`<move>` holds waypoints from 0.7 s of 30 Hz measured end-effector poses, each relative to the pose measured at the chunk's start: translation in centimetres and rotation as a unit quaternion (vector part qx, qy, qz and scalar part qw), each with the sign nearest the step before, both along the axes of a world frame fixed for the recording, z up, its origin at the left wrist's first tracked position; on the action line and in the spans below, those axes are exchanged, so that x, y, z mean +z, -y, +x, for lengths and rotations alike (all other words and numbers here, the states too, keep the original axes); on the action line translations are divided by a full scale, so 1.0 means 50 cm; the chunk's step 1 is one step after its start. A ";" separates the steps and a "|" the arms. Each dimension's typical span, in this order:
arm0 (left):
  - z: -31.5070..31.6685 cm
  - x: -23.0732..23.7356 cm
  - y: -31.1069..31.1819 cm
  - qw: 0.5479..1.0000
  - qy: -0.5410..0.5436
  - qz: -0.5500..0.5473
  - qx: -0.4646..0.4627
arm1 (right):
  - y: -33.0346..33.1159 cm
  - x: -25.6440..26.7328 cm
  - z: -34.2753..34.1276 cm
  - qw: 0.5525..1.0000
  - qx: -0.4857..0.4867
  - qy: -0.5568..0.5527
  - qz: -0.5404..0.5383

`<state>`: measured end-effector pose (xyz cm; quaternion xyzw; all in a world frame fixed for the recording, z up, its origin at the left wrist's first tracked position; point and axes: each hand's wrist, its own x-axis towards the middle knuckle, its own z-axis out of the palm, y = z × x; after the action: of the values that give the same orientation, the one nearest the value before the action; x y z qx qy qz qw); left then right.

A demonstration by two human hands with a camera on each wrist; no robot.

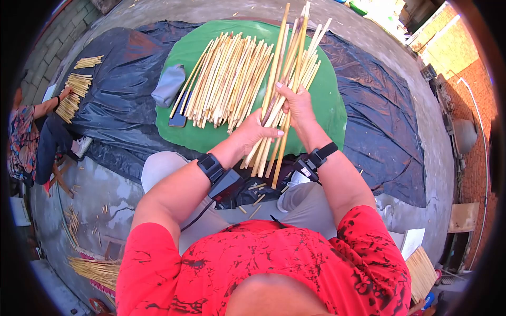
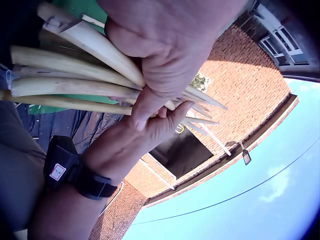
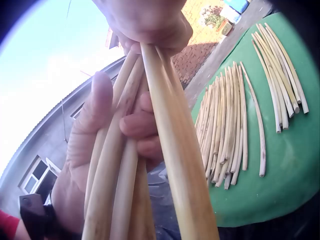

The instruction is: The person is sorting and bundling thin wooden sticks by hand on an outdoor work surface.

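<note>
Both hands hold a loose bundle of long, pale yellow sticks (image 1: 279,68) upright over the green cloth (image 1: 329,110). My left hand (image 1: 252,131) grips the bundle low down, its thumb lying across the sticks. Higher up, my right hand (image 1: 300,108) curls round the same sticks, thumb on top. In the right wrist view, one thick stick (image 3: 175,135) stands apart from the others below the right hand (image 3: 145,22), while the left hand (image 3: 90,125) wraps the rest. A wide pile of similar sticks (image 1: 226,79) lies left of the hands.
A smaller group of sticks (image 3: 280,75) lies on the cloth. A grey pouch (image 1: 168,86) and a dark phone (image 1: 178,117) sit by the pile's left edge. Dark plastic sheeting (image 1: 379,121) spreads underneath. Another person (image 1: 31,126) at the far left touches sticks (image 1: 75,95). Short offcuts (image 1: 258,199) lie between the feet.
</note>
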<state>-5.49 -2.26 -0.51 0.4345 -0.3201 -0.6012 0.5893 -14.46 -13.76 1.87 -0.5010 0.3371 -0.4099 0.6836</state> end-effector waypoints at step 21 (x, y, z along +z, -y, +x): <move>0.073 -0.050 -0.009 0.989 -0.144 0.035 -0.014 | 0.092 0.071 -0.084 0.998 -0.067 -0.002 0.004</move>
<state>-1.86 -1.82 -3.01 0.3596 -0.2166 -0.6766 0.6049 -18.68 -18.36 5.41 -0.4751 0.3729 -0.4524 0.6562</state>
